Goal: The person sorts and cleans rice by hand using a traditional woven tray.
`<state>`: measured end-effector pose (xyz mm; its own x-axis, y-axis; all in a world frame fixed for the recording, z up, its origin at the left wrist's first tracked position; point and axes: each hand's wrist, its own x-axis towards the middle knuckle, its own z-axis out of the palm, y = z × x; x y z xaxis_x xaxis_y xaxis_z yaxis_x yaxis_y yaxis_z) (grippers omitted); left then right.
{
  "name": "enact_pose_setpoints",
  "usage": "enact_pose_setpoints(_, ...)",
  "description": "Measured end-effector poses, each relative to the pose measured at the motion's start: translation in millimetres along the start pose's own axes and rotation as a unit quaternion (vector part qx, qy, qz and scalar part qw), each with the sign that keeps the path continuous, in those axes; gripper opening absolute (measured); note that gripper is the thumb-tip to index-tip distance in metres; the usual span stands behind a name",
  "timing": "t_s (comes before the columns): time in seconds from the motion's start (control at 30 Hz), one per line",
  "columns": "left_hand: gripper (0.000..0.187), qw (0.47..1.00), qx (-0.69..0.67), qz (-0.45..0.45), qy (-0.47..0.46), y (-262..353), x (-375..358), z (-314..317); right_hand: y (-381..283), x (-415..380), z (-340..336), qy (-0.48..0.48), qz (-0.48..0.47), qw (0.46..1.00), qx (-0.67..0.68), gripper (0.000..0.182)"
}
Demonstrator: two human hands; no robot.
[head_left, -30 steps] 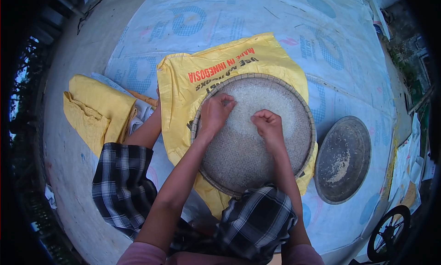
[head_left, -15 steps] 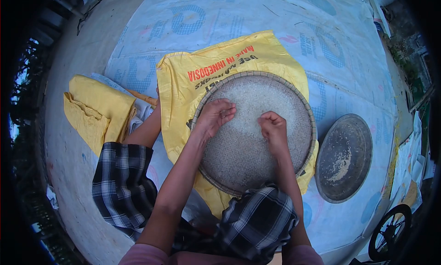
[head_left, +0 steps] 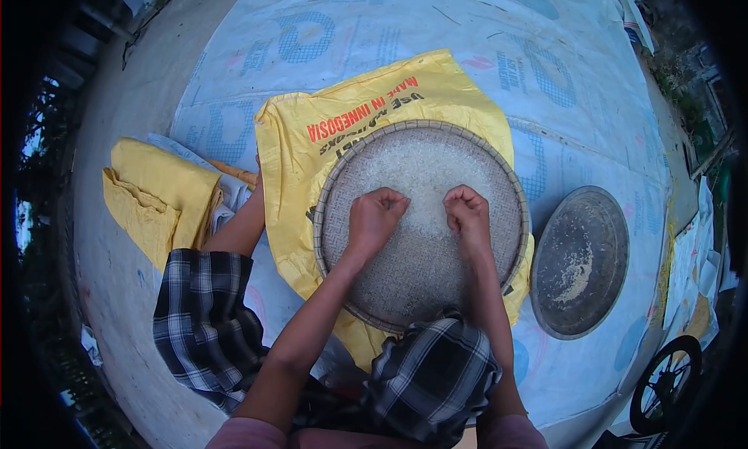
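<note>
A round woven winnowing tray (head_left: 405,281) with a bound rim rests in front of me on a yellow sack (head_left: 284,184). White rice grains (head_left: 436,169) lie spread over its far half. Above the tray's left middle is my left hand (head_left: 375,223), thumb and fingertips pinched together. My right hand (head_left: 469,215) hovers over the right middle with its fingers curled into a pinch. Whatever either pinch holds is too small to make out. Both hands are near the close edge of the rice, a short gap between them.
To the right stands a dark shallow basin (head_left: 545,293) with some pale grains in it. A folded yellow sack (head_left: 167,188) lies at the left. Printed white-and-blue sheeting (head_left: 343,21) covers the ground. A black spoked wheel (head_left: 665,384) is at the lower right.
My left hand has moved nearer to me and slightly right, and its fingers have closed into a pinch. My right hand stays nearly in place, still curled. The whole view has shifted slightly.
</note>
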<state>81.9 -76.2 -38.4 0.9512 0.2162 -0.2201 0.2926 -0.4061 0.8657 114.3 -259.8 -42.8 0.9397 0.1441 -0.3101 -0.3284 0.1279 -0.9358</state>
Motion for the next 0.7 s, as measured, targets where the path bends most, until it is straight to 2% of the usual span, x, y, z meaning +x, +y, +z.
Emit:
enact_pose_setpoints(0.03, 0.015, 1.000, 0.001, 0.000, -0.002, -1.7, 2.1, -2.3, 0.1, 4.4, -1.6, -0.003, -0.011, 1.000, -0.012, 0.005)
enact_pose_setpoints(0.07, 0.014, 0.987, -0.145, -0.073, -0.017, -4.5, 5.7, -6.8, 1.2, 8.1, -3.0, -0.007, -0.022, 0.999, -0.025, 0.006)
enact_pose_setpoints(0.1, 0.013, 0.946, -0.287, -0.145, -0.031, -5.3, 8.5, -8.8, 9.6, 11.1, 7.3, 0.020, -0.135, 0.978, -0.155, 0.006)
enact_pose_setpoints(0.13, 0.013, 0.946, -0.287, -0.145, -0.032, 0.3, 8.4, -9.5, 12.8, 11.8, 14.0, 0.021, -0.135, 0.978, -0.155, 0.006)
enact_pose_setpoints(0.17, 0.012, 0.924, -0.338, -0.175, -0.026, 6.6, 7.7, -10.8, 14.5, 12.5, 19.9, 0.049, -0.222, 0.920, -0.320, 0.006)
enact_pose_setpoints(0.2, 0.012, 0.899, -0.388, -0.204, -0.020, 11.3, 8.8, -12.2, 15.5, 14.1, 24.0, 0.075, -0.302, 0.825, -0.472, 0.006)
enact_pose_setpoints(0.27, 0.012, 0.903, -0.380, -0.197, -0.039, 11.8, 14.6, -13.8, 17.5, 13.5, 24.9, 0.071, -0.308, 0.820, -0.477, 0.005)
enact_pose_setpoints(0.33, 0.013, 0.906, -0.372, -0.194, -0.058, 7.9, 23.1, -9.8, 14.1, 10.4, 17.8, 0.080, -0.162, 0.951, -0.251, 0.010)
enact_pose_setpoints(0.37, 0.014, 0.964, -0.243, -0.103, -0.027, 5.2, 27.3, 0.1, 9.6, 12.8, 9.1, 0.050, -0.132, 0.985, -0.097, 0.009)
enact_pose_setpoints(0.4, 0.015, 0.994, -0.108, -0.007, 0.004, 4.2, 30.1, 9.0, 0.5, 11.5, -2.5, 0.052, -0.129, 0.985, -0.098, 0.009)
enact_pose_setpoints(0.43, 0.015, 0.994, -0.110, -0.008, 0.000, 9.9, 31.5, 12.9, -9.0, 10.3, -15.6, -0.002, -0.065, 0.996, 0.058, 0.008)
enact_pose_setpoints(0.47, 0.015, 1.000, -0.009, 0.009, 0.004, 15.9, 32.9, 15.8, -13.9, 10.7, -24.1, -0.056, 0.001, 0.975, 0.214, 0.008)
enact_pose_setpoints(0.5, 0.015, 0.995, 0.091, 0.029, 0.008, 20.5, 33.6, 17.9, -11.4, 14.5, -27.9, -0.030, 0.001, 0.992, 0.126, 0.004)
enact_pose_setpoints(0.53, 0.015, 0.995, 0.089, 0.031, 0.007, 21.0, 34.5, 21.0, -3.6, 17.2, -26.2, -0.028, 0.000, 0.992, 0.125, 0.004)
enact_pose_setpoints(0.57, 0.016, 0.992, 0.113, 0.056, 0.018, 20.7, 34.7, 23.7, 7.1, 20.5, -18.3, 0.021, -0.071, 0.996, -0.059, 0.005)
enact_pose_setpoints(0.6, 0.017, 0.987, 0.136, 0.080, 0.030, 21.6, 34.3, 24.6, 8.9, 21.0, -7.0, 0.069, -0.137, 0.958, -0.241, 0.006)
enact_pose_setpoints(0.63, 0.017, 0.987, 0.137, 0.080, 0.030, 22.1, 33.4, 24.4, 3.5, 17.1, 0.0, 0.086, -0.151, 0.922, -0.345, 0.005)
enact_pose_setpoints(0.67, 0.017, 0.993, 0.101, 0.046, 0.029, 22.5, 33.1, 23.1, 5.6, 18.2, 3.0, 0.085, -0.152, 0.923, -0.344, 0.005)
enact_pose_setpoints(0.7, 0.017, 0.997, 0.067, 0.012, 0.027, 24.8, 32.7, 20.1, 8.4, 19.4, 6.0, 0.086, -0.205, 0.887, -0.405, 0.006)
